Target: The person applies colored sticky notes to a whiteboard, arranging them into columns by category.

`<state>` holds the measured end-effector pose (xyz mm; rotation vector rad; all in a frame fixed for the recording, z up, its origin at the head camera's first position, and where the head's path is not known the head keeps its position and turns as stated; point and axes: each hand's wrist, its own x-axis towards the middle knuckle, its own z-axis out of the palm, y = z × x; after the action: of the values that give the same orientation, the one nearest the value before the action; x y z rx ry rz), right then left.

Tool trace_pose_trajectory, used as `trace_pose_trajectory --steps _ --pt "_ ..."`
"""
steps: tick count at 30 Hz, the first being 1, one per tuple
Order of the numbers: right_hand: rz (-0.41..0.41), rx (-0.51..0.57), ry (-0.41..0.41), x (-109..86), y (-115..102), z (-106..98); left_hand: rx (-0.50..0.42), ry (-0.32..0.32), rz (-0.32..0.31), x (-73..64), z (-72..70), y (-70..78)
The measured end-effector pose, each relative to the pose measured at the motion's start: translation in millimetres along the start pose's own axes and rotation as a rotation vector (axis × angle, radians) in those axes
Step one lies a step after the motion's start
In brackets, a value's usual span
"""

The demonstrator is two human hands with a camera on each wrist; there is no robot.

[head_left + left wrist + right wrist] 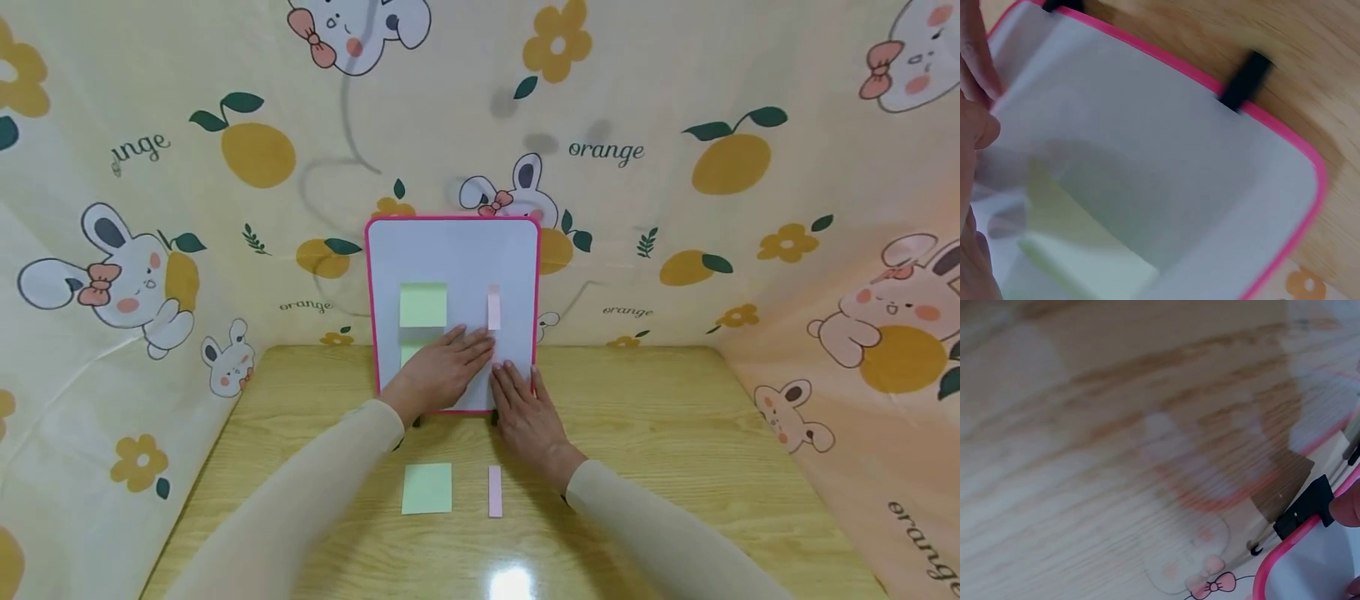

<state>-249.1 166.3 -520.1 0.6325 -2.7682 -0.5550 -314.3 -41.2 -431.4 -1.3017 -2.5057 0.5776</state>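
Note:
A whiteboard (457,258) with a pink frame stands at the back of the table. My left hand (438,372) reaches across its lower half, fingers extended and fingertips on the board beside a short pink strip (495,354) that is mostly covered. My right hand (534,425) lies along the lower right of the board, its fingers pointing up and touching near that strip. Above them is another pink strip (493,308). At the left of the board is a green sticky note (423,305); a second green note (409,350) below it is partly behind my left hand.
On the wooden table (637,417) in front lie a green sticky note (427,489) and a pink strip (495,492). Black clips (1245,81) grip the board's lower edge. A patterned cloth (637,217) rises behind and at both sides.

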Motion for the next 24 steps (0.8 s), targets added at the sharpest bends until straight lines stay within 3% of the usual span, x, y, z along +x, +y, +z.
trace_pose_trajectory --steps 4,16,24 --pt "-0.008 0.006 0.009 1.8 0.3 0.3 0.015 -0.018 -0.01 -5.5 2.1 -6.0" --pt "-0.021 -0.023 0.032 2.3 0.1 3.1 0.01 0.008 0.003 4.3 2.5 -0.8" --pt "-0.025 0.01 0.032 -6.4 0.4 8.1 -0.019 -0.021 -0.05 -16.3 10.9 5.5"
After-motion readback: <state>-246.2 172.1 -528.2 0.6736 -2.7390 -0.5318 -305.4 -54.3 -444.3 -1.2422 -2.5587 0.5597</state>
